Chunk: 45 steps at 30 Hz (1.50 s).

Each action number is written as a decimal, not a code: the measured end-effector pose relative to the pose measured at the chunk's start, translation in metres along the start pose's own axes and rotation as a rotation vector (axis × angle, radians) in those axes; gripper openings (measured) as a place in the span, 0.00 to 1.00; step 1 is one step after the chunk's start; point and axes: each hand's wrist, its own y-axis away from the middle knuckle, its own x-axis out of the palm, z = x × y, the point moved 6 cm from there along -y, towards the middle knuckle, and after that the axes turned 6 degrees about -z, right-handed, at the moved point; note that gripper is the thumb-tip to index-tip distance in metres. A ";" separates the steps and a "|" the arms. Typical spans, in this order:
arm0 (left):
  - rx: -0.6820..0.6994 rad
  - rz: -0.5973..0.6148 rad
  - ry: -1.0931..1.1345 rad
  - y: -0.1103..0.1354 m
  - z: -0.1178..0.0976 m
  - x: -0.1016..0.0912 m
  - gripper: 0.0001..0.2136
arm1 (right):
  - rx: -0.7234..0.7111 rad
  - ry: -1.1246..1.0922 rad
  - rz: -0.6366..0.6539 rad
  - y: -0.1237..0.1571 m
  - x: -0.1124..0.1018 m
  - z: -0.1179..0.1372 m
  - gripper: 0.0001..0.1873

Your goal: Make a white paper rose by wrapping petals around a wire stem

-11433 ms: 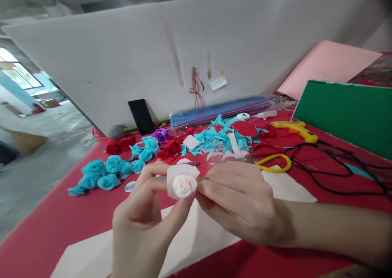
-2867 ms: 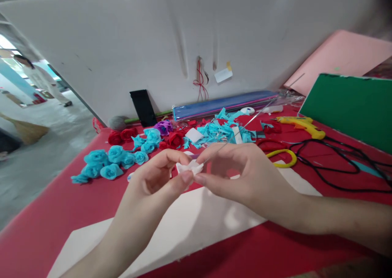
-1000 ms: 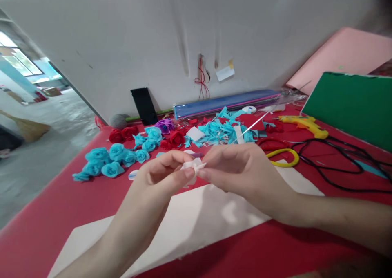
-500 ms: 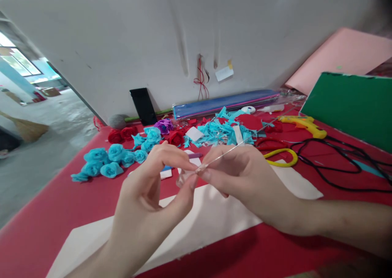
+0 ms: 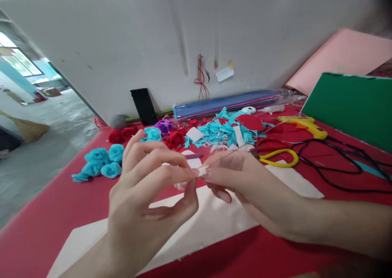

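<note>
Over a cream sheet (image 5: 214, 223), my left hand (image 5: 150, 196) pinches a small white paper piece (image 5: 202, 171) between thumb and index finger, its other fingers loosely curled. From the other side, my right hand (image 5: 257, 184) has thumb and finger closed on the same spot. A thin wire (image 5: 228, 154) runs from the paper back above the right hand. Below the left fingertips hangs a crumpled whitish, partly see-through bit (image 5: 180, 185), mostly covered by the fingers. Behind the hands lie a purple stick (image 5: 193, 156) and another white paper piece (image 5: 195, 135).
Blue paper roses (image 5: 112, 169) sit left, red roses (image 5: 176, 139) behind. Blue scraps (image 5: 220, 131) are heaped mid-table. To the right lie a yellow-handled tool (image 5: 286, 162), a yellow glue gun (image 5: 306, 126) and a black cord (image 5: 330, 184). A phone (image 5: 143, 106) leans on the board.
The left fingers have shifted and lifted, now covering some blue roses. A white paper piece shows more clearly at the fingertips, and the wire sits slightly lower. The right hand has moved little.
</note>
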 end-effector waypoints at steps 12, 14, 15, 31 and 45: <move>-0.208 0.269 0.365 -0.008 0.004 0.002 0.09 | 0.075 0.210 0.485 -0.019 0.000 0.010 0.10; -0.214 0.330 0.360 -0.008 0.003 0.007 0.09 | 0.056 0.292 0.507 -0.019 -0.001 0.010 0.11; -0.218 0.352 0.358 -0.008 0.003 0.009 0.09 | 0.052 0.314 0.531 -0.018 -0.001 0.009 0.11; -0.280 0.434 0.179 0.000 0.011 0.013 0.09 | -0.123 0.511 0.578 -0.015 0.001 0.009 0.06; -0.541 0.433 0.612 0.002 0.022 0.006 0.08 | -1.387 0.787 0.347 0.017 0.004 0.051 0.04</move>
